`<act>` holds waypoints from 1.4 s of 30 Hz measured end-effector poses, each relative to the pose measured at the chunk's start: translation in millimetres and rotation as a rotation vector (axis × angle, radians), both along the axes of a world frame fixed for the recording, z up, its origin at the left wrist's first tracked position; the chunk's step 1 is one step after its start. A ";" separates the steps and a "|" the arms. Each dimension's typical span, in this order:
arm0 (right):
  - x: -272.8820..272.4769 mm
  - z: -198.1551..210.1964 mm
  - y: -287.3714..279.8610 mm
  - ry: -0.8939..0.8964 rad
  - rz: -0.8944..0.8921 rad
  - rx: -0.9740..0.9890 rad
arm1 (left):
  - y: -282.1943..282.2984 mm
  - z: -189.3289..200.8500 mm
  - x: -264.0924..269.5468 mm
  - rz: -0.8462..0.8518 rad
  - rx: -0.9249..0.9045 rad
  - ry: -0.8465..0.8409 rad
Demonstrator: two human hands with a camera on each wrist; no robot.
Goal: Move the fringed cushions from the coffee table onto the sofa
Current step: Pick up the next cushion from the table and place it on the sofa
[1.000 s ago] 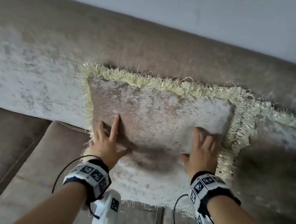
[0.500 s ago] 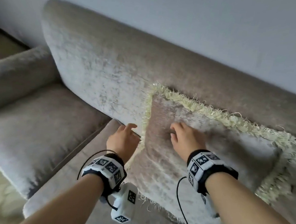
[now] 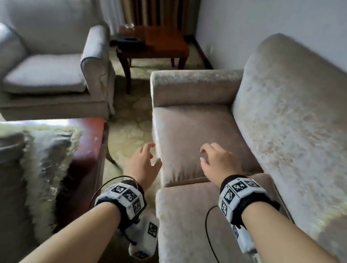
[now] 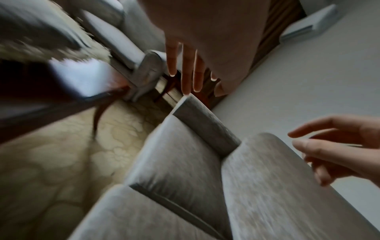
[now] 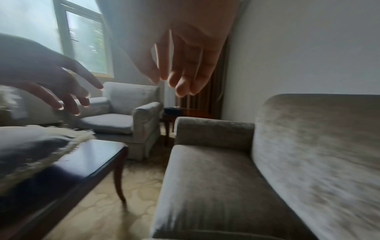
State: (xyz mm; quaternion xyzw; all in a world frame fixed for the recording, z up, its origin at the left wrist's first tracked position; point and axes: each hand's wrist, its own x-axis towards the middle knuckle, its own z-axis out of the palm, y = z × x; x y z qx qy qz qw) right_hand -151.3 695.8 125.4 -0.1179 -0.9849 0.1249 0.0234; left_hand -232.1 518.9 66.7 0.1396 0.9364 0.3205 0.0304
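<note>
Hovering empty left hand (image 3: 144, 165), right hand (image 3: 219, 161) above sofa (image 3: 302, 117)

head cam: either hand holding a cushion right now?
No: the left hand and right hand hang empty over the sofa, while a fringed cushion lies on the coffee table.

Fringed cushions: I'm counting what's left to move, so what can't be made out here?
- Cushion on the coffee table: the head view's left edge cuts off the fringed cushion; any others there are out of frame.
- Cushion on the sofa: only a fringe strip shows at the right edge.
- Left wrist view: motion blur smears the table cushion.
- Side table: its dark object is too small to identify.
</note>
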 end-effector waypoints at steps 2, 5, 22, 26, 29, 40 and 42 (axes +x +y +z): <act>-37.0 -4.6 -50.3 -0.014 0.104 -0.004 | -53.6 -5.4 -18.5 0.095 -0.006 -0.002; -83.1 -10.9 -128.5 -0.055 0.242 0.016 | -133.9 -13.6 -41.8 0.210 -0.021 -0.005; -187.8 -134.8 -473.4 -0.440 0.276 -0.201 | -518.5 -60.2 -97.2 0.601 -0.199 -0.027; -216.0 -151.2 -485.5 -0.406 0.184 -0.192 | -550.1 -94.6 -86.7 0.552 -0.248 -0.102; -243.8 -154.6 -485.6 -0.395 0.169 -0.196 | -570.0 -109.9 -91.2 0.535 -0.253 -0.096; -219.7 -189.0 -482.8 -0.441 0.195 -0.649 | -675.2 -145.5 -128.6 0.534 -0.156 -0.367; -223.4 -188.6 -487.0 -0.438 0.256 -0.657 | -681.5 -142.5 -132.7 0.524 -0.043 -0.388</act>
